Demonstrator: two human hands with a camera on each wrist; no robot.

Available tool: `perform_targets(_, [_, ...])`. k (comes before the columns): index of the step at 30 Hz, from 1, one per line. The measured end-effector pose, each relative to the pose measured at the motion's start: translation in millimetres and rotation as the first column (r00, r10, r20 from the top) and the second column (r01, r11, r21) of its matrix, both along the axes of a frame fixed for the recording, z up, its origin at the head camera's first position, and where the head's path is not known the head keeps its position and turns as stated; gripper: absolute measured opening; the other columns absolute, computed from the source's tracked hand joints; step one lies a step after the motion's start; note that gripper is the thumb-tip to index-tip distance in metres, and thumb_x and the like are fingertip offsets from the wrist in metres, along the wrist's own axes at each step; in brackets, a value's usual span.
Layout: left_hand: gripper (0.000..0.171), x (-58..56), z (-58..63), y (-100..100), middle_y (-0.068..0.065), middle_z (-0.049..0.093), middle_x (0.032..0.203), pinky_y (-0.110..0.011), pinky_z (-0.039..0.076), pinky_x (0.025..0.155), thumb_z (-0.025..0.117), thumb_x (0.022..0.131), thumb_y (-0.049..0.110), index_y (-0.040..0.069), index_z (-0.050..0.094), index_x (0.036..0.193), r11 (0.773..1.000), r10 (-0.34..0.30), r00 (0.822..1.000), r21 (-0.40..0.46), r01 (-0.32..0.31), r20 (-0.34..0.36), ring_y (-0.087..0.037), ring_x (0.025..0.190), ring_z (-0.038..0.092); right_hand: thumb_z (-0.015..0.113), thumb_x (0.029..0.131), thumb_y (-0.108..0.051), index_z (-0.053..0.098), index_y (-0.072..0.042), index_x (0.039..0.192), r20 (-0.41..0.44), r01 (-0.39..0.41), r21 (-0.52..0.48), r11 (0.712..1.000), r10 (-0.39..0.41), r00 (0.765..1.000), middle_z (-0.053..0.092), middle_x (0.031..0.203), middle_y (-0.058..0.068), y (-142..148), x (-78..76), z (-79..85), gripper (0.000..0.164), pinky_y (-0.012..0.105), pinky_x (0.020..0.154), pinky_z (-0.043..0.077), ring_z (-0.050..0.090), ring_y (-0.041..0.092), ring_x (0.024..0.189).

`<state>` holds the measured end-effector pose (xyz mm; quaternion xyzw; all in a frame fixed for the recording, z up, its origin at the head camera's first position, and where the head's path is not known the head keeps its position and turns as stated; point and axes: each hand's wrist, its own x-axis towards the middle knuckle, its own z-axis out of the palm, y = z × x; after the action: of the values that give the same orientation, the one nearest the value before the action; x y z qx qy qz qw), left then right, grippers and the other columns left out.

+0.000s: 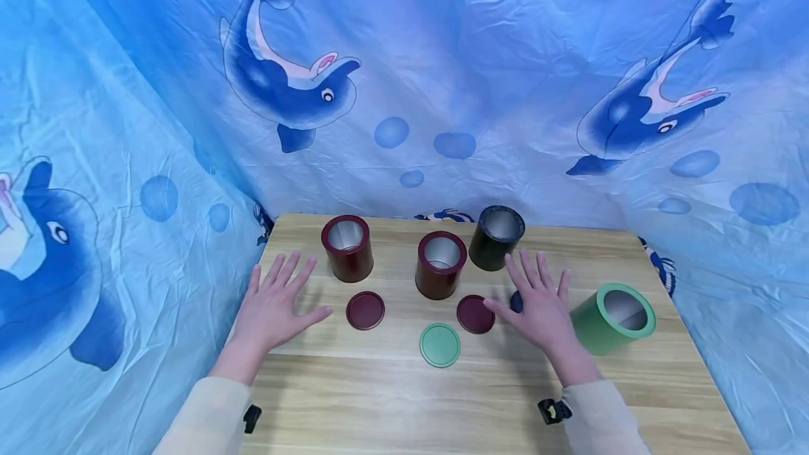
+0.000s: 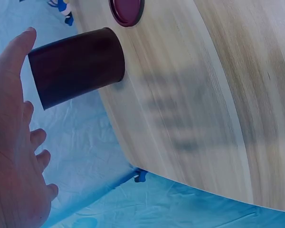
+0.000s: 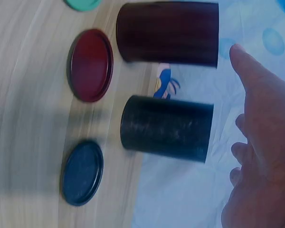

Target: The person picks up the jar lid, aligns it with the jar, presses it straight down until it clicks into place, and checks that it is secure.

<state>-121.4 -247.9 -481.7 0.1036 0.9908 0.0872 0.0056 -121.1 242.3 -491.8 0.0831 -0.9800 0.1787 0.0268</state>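
My left hand (image 1: 273,310) hovers with fingers spread over the table's left side, holding nothing. Closest to it stands a dark red canister (image 1: 350,258), upright and lidless, with a dark red lid (image 1: 365,310) in front. Spread likewise, my right hand (image 1: 536,306) hangs above the right side and partly hides a dark blue lid (image 3: 83,173). Beyond its fingertips is a black canister (image 1: 489,248); to its right, a green canister (image 1: 607,321) with an open top. Between the hands are a second dark red canister (image 1: 437,276), another dark red lid (image 1: 475,314) and a green lid (image 1: 439,345).
The wooden table (image 1: 379,399) carries everything. Blue sheeting (image 1: 417,76) printed with dolphins rises behind it and on both sides. The canisters stand toward the back, apart from the green one at the right; the lids lie in front of them.
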Motion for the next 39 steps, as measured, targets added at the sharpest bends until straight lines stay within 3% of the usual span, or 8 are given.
perform_targets(5, [0.103,-2.2,-0.9,1.6,-0.019,0.027,0.175,-0.071,0.003,0.128,0.063,0.09,0.079,0.019,0.036,0.169,0.999,-0.026,1.0,-0.038,0.025,-0.007,-0.045,0.162,0.016,0.067,0.093,-0.073,0.03,-0.022,0.171,0.001,-0.031,0.005,0.999,0.031,1.0,0.018,0.178,0.014,-17.0,0.8,3.3,0.101,0.076,0.123,-0.01,-0.001,0.04,0.165])
perform_targets(10, [0.104,-2.3,-7.7,1.3,-0.018,0.025,0.176,-0.069,0.0,0.128,0.065,0.088,0.079,0.02,0.036,0.169,0.999,-0.04,0.999,-0.031,0.04,0.005,-0.043,0.163,0.015,0.072,0.092,-0.069,0.032,-0.022,0.17,-0.029,-0.084,0.009,0.996,0.084,0.996,0.02,0.178,0.012,-35.4,6.8,7.8,0.1,0.075,0.124,-0.007,0.002,0.04,0.165])
perform_targets(16, [0.104,1.1,-13.2,3.4,-0.018,0.027,0.175,-0.071,0.005,0.128,0.064,0.088,0.08,0.02,0.037,0.168,0.998,-0.057,0.998,-0.032,0.057,0.002,-0.043,0.163,0.017,0.077,0.088,-0.065,0.037,-0.021,0.169,-0.111,-0.158,0.022,0.987,0.16,0.981,0.026,0.176,0.01,-55.0,15.3,4.9,0.1,0.074,0.126,0.001,0.013,0.041,0.164])
perform_targets(21, [0.104,4.1,-19.4,3.2,-0.018,0.03,0.174,-0.071,0.007,0.127,0.064,0.088,0.081,0.02,0.038,0.168,0.997,-0.065,0.998,-0.035,0.065,0.004,-0.043,0.162,0.018,0.077,0.088,-0.067,0.037,-0.021,0.169,-0.119,-0.212,0.025,0.977,0.213,0.97,0.026,0.177,0.009,-70.5,19.5,5.4,0.101,0.071,0.128,0.0,0.011,0.036,0.165])
perform_targets(30, [0.102,4.6,-29.6,7.7,-0.018,0.035,0.172,-0.073,0.011,0.126,0.066,0.088,0.08,0.019,0.043,0.166,0.996,-0.089,0.996,-0.031,0.089,-0.006,-0.045,0.161,0.024,0.074,0.089,-0.071,0.038,-0.023,0.168,-0.16,-0.322,0.085,0.943,0.332,0.93,0.026,0.177,0.007,-107.5,17.6,2.7,0.099,0.069,0.129,0.006,0.018,0.035,0.164])
perform_targets(39, [0.1,1.2,-40.6,11.7,-0.018,0.037,0.171,-0.072,0.014,0.126,0.067,0.088,0.078,0.019,0.043,0.166,0.995,-0.094,0.995,-0.039,0.095,0.023,-0.045,0.16,0.026,0.067,0.093,-0.074,0.034,-0.025,0.17,-0.109,-0.41,0.108,0.905,0.421,0.901,0.022,0.178,0.003,-143.9,11.6,-0.7,0.097,0.065,0.13,0.006,0.016,0.032,0.165])
